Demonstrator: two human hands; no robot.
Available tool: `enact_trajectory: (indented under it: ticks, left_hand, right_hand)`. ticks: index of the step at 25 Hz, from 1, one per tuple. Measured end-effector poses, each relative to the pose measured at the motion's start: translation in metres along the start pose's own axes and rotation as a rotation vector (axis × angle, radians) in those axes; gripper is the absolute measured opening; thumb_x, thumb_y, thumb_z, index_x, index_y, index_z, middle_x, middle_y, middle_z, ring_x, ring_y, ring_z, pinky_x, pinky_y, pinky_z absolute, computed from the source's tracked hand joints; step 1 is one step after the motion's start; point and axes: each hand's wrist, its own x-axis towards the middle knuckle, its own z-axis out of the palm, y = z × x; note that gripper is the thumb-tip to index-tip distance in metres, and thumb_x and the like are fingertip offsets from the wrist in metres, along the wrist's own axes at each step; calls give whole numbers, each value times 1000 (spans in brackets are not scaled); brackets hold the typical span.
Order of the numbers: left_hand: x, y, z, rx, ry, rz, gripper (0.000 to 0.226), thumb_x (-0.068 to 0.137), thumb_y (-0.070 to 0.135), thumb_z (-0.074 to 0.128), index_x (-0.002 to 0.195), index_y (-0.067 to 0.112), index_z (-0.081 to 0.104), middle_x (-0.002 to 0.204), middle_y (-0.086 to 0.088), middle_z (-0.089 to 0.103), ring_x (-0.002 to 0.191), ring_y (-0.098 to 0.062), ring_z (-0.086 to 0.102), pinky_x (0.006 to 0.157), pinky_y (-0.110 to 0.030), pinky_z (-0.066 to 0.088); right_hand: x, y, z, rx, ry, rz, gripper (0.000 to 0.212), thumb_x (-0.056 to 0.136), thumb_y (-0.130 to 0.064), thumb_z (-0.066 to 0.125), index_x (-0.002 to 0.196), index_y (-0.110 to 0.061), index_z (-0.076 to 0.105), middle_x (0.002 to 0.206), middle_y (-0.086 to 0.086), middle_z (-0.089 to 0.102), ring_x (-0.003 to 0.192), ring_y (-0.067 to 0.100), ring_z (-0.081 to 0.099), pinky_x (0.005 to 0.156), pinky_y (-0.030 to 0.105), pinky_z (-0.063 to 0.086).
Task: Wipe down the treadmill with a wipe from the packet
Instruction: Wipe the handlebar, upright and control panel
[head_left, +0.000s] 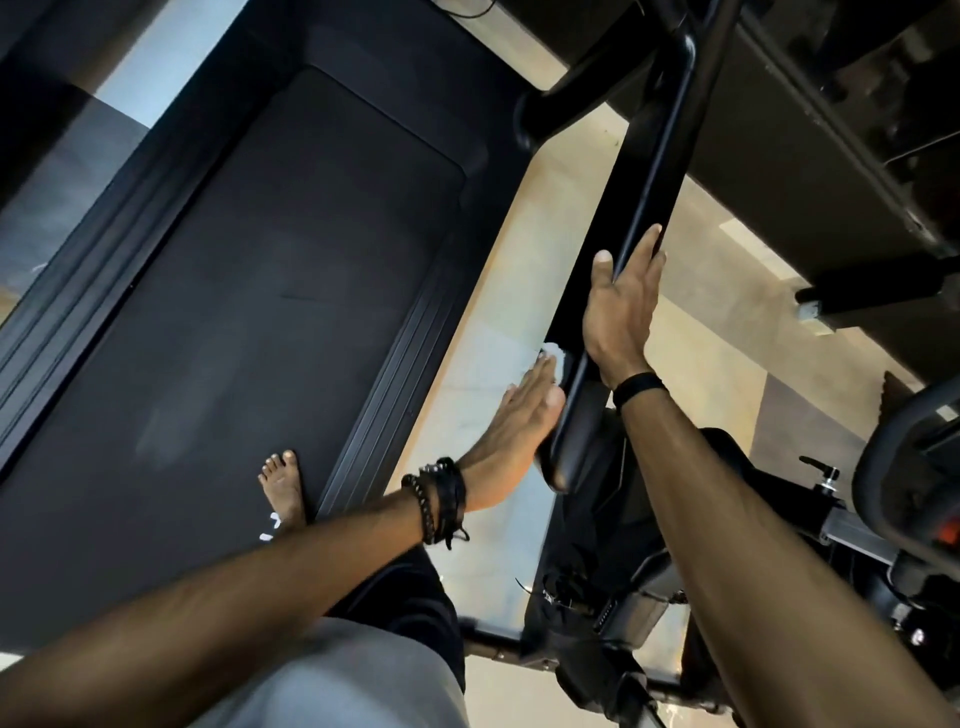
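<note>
Both hands work the treadmill's black side handrail, a wipe pressed against it.

The right hand wraps around the rail from the outer side, thumb on the near face and fingers curled over the far edge, a dark band on its wrist. The left hand, wrist stacked with dark bracelets, lies flat with straight fingers along the rail's inner face, pressing a small white wipe against it under the fingertips. Below, the treadmill belt stretches dark, with a bare foot standing near its right edge beside the ribbed side strip. I cannot see the packet.
</note>
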Motion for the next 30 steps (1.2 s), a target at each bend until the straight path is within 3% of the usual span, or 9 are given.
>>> enact_trajectory:
  ticks: [4, 8, 11, 14, 17, 21, 23, 26, 30]
  left_hand:
    - [4, -1, 16, -43, 39, 156, 96, 86, 86, 11, 161, 27, -4, 167, 15, -11, 151, 3, -12, 124, -36, -10]
    - [42, -2, -4, -75, 84, -71, 102, 79, 92, 12, 161, 33, -2, 166, 20, -5, 149, 9, -7, 126, -42, -8]
    - [39, 19, 10, -188, 79, 28, 111, 76, 96, 16, 162, 28, 0, 168, 17, -3, 151, 6, -6, 127, -38, -3]
    - [39, 9, 12, -143, 91, 13, 99, 83, 88, 9, 161, 28, -2, 167, 18, -6, 149, 10, -9, 126, -34, -9]
    - [57, -2, -4, -129, 101, -119, 88, 88, 79, 6, 162, 30, 6, 168, 14, 2, 149, 7, -3, 126, -44, -7]
    - [58, 18, 4, -132, 93, 61, 86, 92, 78, 12, 162, 28, 10, 169, 12, 9, 154, -1, 2, 127, -45, -1]
    - [55, 12, 2, -86, 90, 51, 83, 92, 75, 10, 162, 31, 5, 169, 15, 3, 152, 3, -2, 126, -45, -6]
    - [62, 8, -8, -72, 91, -113, 107, 76, 96, 11, 162, 31, 6, 168, 15, 4, 152, 3, 0, 126, -46, -5]
    - [61, 20, -1, -100, 57, 30, 95, 86, 89, 17, 162, 32, 6, 168, 16, 6, 153, 2, 1, 126, -47, -1]
  right_hand:
    - [-3, 3, 0, 40, 2, -9, 66, 109, -41, 33, 161, -25, -4, 168, 10, -5, 155, 26, -2, 121, 45, 8]
    - [-1, 5, 0, 62, 2, -6, 65, 108, -41, 33, 160, -28, -3, 168, 8, -5, 155, 24, -2, 121, 45, 7]
    - [-1, 4, 0, 67, 21, -10, 64, 108, -40, 34, 160, -29, -2, 169, 6, -4, 155, 22, -3, 121, 45, 7]
    - [-1, 4, 1, 57, 21, 8, 63, 109, -41, 33, 160, -29, -2, 169, 6, -5, 155, 22, -3, 121, 47, 7]
    - [-2, 4, 1, 63, 24, 9, 63, 109, -40, 32, 160, -29, -1, 169, 6, -4, 155, 21, -3, 121, 47, 7]
    - [0, 4, 2, 64, 36, 3, 60, 109, -41, 29, 161, -28, 0, 169, 8, -3, 155, 21, 0, 121, 47, 10]
    - [-1, 3, 1, 63, 45, 11, 59, 109, -41, 28, 161, -28, 1, 169, 8, -2, 155, 23, 1, 121, 49, 11]
    - [-3, 2, 1, 69, 50, 11, 59, 109, -40, 28, 161, -29, 1, 169, 8, -2, 155, 24, 2, 120, 52, 11]
    - [-1, 3, 1, 71, 50, 13, 60, 109, -40, 30, 160, -29, 1, 169, 9, 0, 155, 24, 3, 120, 53, 13]
